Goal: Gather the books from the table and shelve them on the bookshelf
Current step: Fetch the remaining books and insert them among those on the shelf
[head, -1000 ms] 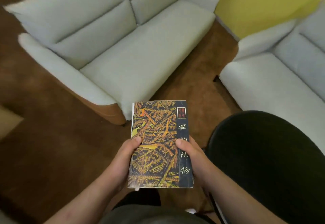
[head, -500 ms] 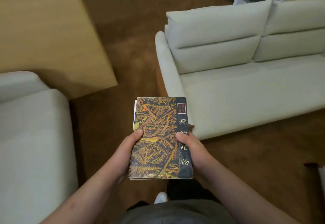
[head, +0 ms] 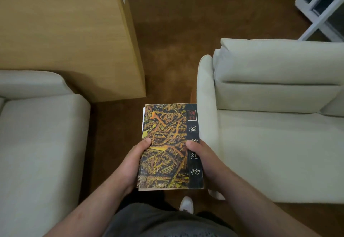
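Observation:
A book [head: 167, 130] with an orange leaf pattern on a dark cover and a black strip of characters down its right side lies flat in front of my body. At least one more book lies under it, its white edge showing at the left. My left hand [head: 133, 160] grips the stack's left edge, thumb on the cover. My right hand [head: 202, 154] grips the right edge the same way. The bookshelf is out of view.
A pale sofa [head: 270, 125] stands to the right and another pale seat [head: 37, 143] to the left, with brown carpet [head: 176, 41] between them. A light wooden cabinet side [head: 74, 31] rises at the upper left. A white frame [head: 320, 7] stands at the top right.
The view has swung round the room: the black table and yellow wall are gone, the wooden cabinet and left seat have come in. Both hands keep the same hold on the books.

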Motion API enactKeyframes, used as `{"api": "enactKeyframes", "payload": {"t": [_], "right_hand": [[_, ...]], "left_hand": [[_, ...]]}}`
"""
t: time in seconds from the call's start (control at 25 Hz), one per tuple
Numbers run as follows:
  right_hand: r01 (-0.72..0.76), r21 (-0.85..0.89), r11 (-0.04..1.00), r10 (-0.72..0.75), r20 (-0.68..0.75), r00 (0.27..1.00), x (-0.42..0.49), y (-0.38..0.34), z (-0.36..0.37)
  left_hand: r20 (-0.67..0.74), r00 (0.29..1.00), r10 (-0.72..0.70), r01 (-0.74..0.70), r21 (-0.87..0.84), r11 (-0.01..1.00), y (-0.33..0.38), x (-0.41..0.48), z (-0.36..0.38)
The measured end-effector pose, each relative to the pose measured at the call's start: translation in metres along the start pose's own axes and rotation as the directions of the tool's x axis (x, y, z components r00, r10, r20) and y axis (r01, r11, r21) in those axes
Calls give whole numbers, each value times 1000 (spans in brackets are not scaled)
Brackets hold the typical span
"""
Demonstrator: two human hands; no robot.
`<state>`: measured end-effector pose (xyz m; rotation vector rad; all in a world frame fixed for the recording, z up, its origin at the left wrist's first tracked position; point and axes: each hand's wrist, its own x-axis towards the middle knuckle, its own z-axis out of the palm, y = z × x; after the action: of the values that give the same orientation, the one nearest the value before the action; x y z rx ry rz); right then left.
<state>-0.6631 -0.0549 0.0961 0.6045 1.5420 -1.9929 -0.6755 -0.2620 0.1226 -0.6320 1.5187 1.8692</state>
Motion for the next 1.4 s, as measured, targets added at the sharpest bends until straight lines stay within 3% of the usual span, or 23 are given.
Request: {"api": "enactKeyframes", "payload": {"t": [0.2,0.6,0.84,1.4], "right_hand": [[15,-10,1000,-15,-12,1000,106,-61,11],[74,158,985,-63,-74,995,275,-217,51],[47,188,981,-22,-134,991,369,-287,16],[18,114,993,-8,-87,996,611,-532,-104]], "left_hand": [[19,1000,-18,18,37,999,83,87,-24],[66,997,-27,21,90,996,281,255,-60],[80,989,-128,118,120,986,357,361,-31],[74,987,-140,142,-17,990,568,621,80]]}}
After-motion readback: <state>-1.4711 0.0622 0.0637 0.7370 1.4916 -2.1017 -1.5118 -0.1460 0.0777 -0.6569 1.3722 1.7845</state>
